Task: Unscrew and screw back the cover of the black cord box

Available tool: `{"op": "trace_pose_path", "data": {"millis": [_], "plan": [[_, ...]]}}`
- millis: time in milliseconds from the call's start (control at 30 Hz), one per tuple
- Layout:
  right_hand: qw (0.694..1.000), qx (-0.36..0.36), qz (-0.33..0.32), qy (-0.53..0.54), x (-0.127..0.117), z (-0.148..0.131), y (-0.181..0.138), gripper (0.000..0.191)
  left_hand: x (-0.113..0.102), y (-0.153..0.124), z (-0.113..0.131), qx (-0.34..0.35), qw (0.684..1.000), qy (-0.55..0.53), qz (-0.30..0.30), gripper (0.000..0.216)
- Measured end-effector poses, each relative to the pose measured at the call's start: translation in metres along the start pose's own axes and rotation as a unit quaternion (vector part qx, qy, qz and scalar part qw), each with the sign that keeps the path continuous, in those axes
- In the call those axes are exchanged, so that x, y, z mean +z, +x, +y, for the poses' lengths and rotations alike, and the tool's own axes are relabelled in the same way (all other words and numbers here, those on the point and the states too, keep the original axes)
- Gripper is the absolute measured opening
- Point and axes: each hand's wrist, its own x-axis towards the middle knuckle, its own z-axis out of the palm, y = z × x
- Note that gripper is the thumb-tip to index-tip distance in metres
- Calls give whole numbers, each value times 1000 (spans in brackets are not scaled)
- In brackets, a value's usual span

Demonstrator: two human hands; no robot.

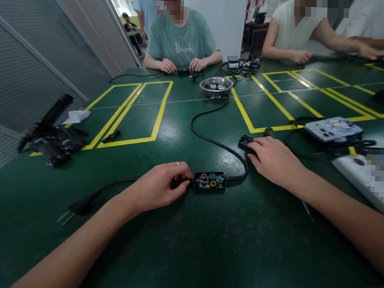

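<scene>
An opened black case with a circuit board [209,180] lies on the green table, its orange coils and small parts exposed. My left hand [165,183] pinches the black power cord just left of that case. The cord's two-pin plug [79,206] rests on the table behind my left wrist. From the case's other end, a black cable [219,143] curves away toward a metal bowl [216,87]. My right hand [270,157] has its fingers closed on a black plastic cover [246,141], right of the cable. A thin metal rod [307,210] shows below my right forearm.
On the right lie a phone [334,127] and a white device [364,175]. A black stand-like object [54,130] and a small black part [111,136] are on the left. Across the table, a co-worker's hands [182,66] handle another black cable. Yellow tape marks the tabletop.
</scene>
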Motion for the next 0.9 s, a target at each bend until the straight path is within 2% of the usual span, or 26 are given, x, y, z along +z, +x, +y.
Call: {"op": "trace_pose_path", "data": {"millis": [600, 900], "plan": [[998, 56, -14, 39, 3, 1, -1, 35, 2, 0, 0, 9, 1000, 1, 12, 10], [990, 113, 25, 86, -3, -2, 2, 35, 4, -1, -1, -16, 1000, -9, -2, 8]]}}
